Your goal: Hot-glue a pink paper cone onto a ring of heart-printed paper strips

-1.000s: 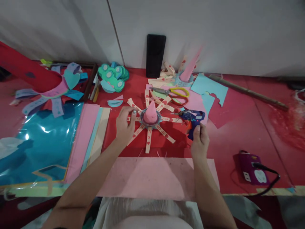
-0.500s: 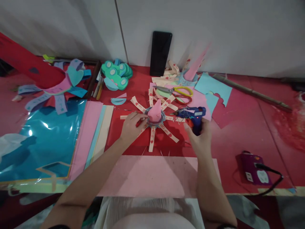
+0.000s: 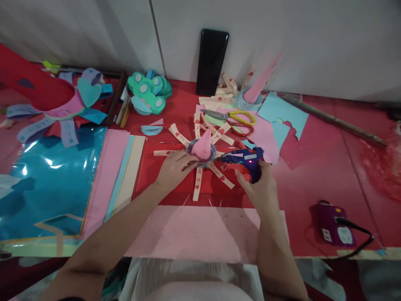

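A paper craft lies in front of me, with a pink cone (image 3: 202, 148) standing in a grey-blue paper ring. Cream strips (image 3: 198, 179) marked with red letters and hearts spread out from the ring. My left hand (image 3: 175, 167) pinches the ring's left side near the cone's base. In my right hand (image 3: 263, 188) is a blue glue gun (image 3: 246, 158) with a small red light lit. Its nozzle points left, close to the ring's right edge; whether it touches cannot be told.
Behind the craft lie yellow-and-red-handled scissors (image 3: 227, 118). A black phone (image 3: 212, 62) leans on the wall. Coloured paper sheets (image 3: 120, 175) lie left, below a red cone craft (image 3: 46, 92). A purple power adapter (image 3: 335, 225) with a black cord sits at right.
My right hand has brought the glue gun left, its nozzle now close to the ring. My left hand stays at the ring. The view has shifted slightly.
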The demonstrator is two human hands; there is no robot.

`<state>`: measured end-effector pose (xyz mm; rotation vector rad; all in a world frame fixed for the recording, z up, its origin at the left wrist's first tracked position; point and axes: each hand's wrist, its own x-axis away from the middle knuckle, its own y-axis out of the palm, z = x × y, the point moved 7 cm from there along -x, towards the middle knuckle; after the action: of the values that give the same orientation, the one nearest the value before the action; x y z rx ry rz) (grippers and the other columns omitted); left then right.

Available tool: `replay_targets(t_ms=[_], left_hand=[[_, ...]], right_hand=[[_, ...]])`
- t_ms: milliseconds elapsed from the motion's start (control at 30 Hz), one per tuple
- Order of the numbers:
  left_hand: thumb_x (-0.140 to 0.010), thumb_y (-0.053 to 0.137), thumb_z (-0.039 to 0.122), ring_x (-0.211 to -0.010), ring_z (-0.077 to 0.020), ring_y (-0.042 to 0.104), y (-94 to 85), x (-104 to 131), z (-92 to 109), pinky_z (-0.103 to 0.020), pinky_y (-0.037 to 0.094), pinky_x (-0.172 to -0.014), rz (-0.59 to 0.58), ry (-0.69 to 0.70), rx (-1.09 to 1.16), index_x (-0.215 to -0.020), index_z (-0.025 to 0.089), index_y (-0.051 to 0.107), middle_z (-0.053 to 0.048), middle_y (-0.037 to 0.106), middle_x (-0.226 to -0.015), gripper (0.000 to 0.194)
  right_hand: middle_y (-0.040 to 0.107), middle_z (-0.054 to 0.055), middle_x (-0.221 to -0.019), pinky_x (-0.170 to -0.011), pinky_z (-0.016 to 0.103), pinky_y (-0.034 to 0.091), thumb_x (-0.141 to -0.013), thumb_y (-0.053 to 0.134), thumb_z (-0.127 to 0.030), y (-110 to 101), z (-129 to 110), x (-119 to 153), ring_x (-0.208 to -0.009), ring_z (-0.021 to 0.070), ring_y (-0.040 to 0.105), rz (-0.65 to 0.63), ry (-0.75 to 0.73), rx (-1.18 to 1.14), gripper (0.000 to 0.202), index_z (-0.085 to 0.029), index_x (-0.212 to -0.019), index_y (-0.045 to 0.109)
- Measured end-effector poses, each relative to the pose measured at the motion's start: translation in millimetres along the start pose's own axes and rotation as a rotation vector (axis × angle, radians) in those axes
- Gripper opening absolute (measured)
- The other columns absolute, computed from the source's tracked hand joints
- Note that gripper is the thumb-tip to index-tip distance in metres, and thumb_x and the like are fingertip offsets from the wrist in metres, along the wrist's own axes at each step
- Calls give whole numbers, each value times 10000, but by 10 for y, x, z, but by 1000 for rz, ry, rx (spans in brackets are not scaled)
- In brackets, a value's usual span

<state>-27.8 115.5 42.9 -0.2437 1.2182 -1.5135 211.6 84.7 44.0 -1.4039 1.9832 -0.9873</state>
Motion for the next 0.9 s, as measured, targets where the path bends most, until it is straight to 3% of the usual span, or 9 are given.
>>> replay_targets(t_ms=[133, 267, 633, 900], left_hand=[[-862, 506, 264, -719, -135, 577, 37, 3, -10, -282, 431, -700, -23, 6, -11, -820, 195, 638, -17, 627, -745, 154], [-869, 492, 265, -720, -136, 578, 48, -3, -16, -281, 431, -695, -24, 9, -11, -814, 201, 643, -17, 624, -740, 172], [-865, 500, 275, -719, -138, 574, 71, -14, -30, -283, 437, -711, -58, -23, -3, -800, 200, 655, -20, 625, -735, 184], [-864, 494, 303, -725, -147, 563, 51, -24, -29, -288, 438, -722, -49, -67, 36, -795, 207, 639, -19, 622, -738, 188]], right_hand=[[594, 99, -929, -579, 286, 401, -567, 617, -637, 38, 15, 21, -775, 215, 564, -22, -1, 74, 671, -175, -1035, 486], [608, 109, -938, -535, 261, 371, -611, 598, -595, 72, -15, 62, -767, 220, 572, -31, -78, 126, 595, -175, -1021, 500], [622, 107, -920, -508, 246, 334, -721, 495, -586, 100, -128, 165, -716, 211, 582, 6, -117, 243, 520, -173, -1036, 487], [617, 89, -892, -485, 230, 294, -661, 546, -552, 156, -161, 189, -706, 199, 565, -35, -76, 188, 470, -186, -951, 496]])
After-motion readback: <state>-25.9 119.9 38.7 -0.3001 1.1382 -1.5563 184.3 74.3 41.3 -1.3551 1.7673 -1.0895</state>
